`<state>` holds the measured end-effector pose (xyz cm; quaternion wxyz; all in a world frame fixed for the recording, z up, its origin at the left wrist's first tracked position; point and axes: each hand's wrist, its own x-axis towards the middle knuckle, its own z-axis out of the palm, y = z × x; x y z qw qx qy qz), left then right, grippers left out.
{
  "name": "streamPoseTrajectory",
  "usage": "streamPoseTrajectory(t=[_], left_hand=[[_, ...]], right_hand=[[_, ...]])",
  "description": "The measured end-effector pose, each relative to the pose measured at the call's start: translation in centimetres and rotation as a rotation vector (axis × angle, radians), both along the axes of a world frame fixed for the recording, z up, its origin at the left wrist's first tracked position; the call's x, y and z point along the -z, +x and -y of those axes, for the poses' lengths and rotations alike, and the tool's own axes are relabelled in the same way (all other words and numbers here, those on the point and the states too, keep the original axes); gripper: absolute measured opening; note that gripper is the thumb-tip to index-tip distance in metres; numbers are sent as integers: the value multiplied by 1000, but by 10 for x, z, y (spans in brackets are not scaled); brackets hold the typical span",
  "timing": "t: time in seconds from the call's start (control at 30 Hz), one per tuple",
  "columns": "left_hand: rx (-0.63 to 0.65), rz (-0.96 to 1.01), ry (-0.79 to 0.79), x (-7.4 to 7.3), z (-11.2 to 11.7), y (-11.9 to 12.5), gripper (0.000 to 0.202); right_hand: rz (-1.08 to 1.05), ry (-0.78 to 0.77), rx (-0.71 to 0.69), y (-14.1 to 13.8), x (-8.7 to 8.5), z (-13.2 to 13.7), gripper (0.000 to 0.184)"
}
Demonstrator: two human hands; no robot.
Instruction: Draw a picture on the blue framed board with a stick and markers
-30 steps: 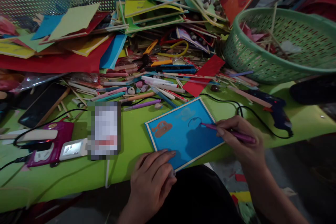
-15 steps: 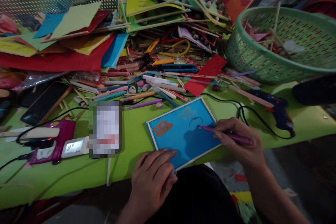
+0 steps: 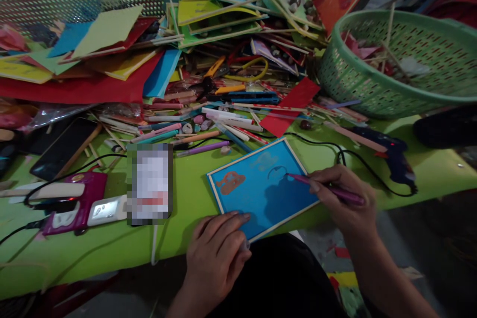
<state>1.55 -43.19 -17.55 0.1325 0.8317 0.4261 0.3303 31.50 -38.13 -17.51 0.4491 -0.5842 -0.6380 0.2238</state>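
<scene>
A blue board (image 3: 257, 213) edged with pale wooden sticks lies tilted in front of me. It bears an orange car drawing (image 3: 231, 182), a faint greenish drawing (image 3: 264, 160) and a dark curved outline (image 3: 276, 172). My left hand (image 3: 219, 248) grips the board's lower left corner, fingers bent over the top near the edge; what lies under the palm is hidden. Pinched between the fingers of my right hand (image 3: 345, 198) is a purple marker (image 3: 298, 178). Its tip meets the blue surface at the right end of the dark outline, or hovers just above it.
Markers (image 3: 231, 118), sticks and pebbles crowd the table behind the board. A phone (image 3: 66, 149), a pink power strip (image 3: 87, 198) and a blurred-out device (image 3: 151, 184) lie left. On the right are a glue gun (image 3: 395, 154), its cable and a green basket (image 3: 395, 89).
My right hand has shifted slightly right with the marker, whose tip now sits further along the right side of the outline. My left hand and the board look almost unchanged.
</scene>
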Motion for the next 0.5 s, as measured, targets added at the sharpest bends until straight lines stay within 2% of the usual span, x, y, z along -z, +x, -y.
streamPoseTrajectory(t=[0.5], left_hand=[[2,2,4,-3,-1,1,34]], right_hand=[[3,3,-16,-7,-4,-6,6]])
